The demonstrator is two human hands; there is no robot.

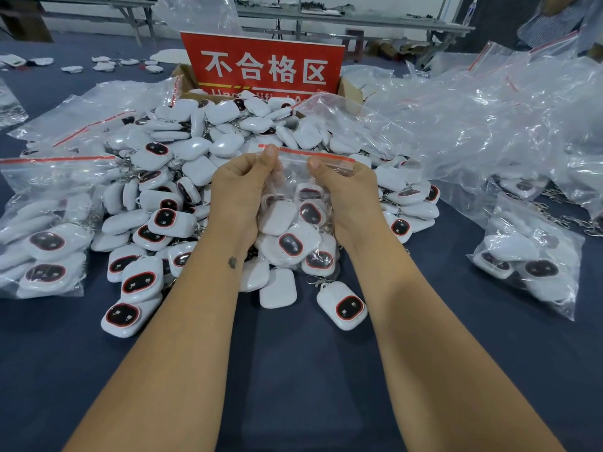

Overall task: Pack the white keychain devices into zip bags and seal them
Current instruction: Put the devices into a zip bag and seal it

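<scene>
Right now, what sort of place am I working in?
Probably a factory packing or inspection bench: a heap of white keychain devices, loose zip bags, and a red "unqualified area" sign on a carton.

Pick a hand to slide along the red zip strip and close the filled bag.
Right hand, probably: the left hand pinches the clear plastic zip bag's red zip strip near its end, anchoring it.

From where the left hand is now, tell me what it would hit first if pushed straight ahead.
Probably the pile of loose white keychain devices just beyond the left hand, which pinches the zip bag; the red sign stands farther back. Depth is uncertain.
</scene>
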